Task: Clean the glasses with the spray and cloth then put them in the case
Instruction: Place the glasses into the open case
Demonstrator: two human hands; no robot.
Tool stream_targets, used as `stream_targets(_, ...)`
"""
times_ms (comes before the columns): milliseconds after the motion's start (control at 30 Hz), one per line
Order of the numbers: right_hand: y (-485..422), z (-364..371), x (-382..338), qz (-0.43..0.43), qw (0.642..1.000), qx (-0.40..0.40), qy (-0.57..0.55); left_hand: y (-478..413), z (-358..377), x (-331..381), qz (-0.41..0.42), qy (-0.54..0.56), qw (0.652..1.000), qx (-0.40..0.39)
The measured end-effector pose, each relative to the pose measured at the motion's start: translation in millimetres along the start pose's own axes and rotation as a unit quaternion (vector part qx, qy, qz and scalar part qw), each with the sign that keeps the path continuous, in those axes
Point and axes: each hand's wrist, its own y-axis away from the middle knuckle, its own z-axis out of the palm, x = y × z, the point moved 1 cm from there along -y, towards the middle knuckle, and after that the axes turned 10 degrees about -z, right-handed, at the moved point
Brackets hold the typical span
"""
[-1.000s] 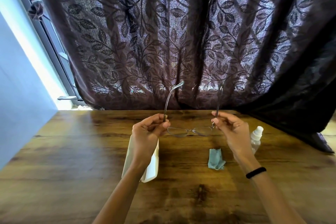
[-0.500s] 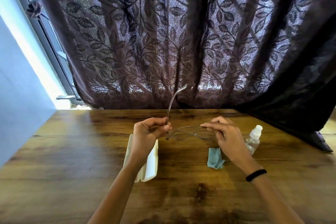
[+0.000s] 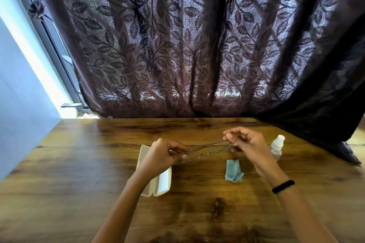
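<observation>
I pinch the glasses [image 3: 207,149] at both ends, left hand [image 3: 164,156] and right hand [image 3: 247,144], above the table [image 3: 79,163], long axis left-right. The open case [image 3: 161,183] lies near-far beneath my left hand.

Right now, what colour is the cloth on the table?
Light blue-green; the cloth lies crumpled on the wooden table, clearest in the head view.

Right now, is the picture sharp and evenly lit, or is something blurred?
Head view: backlit through the curtain, glare at the window on the left; the glasses look smeared between the left hand and right hand; the wide lens slants the frame.
</observation>
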Motion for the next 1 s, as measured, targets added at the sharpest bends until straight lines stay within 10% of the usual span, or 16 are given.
stream_targets(433, -8, 40, 18, 0.110, 0.974, -0.002, -0.199, 37, 6, -49, -0.239, 0.543, 0.803, -0.063)
stream_targets(1000, -72, 148, 31, 0.156, 0.972, -0.160, -0.071, 76, 7, -77, -0.241, 0.482, 0.835, 0.108)
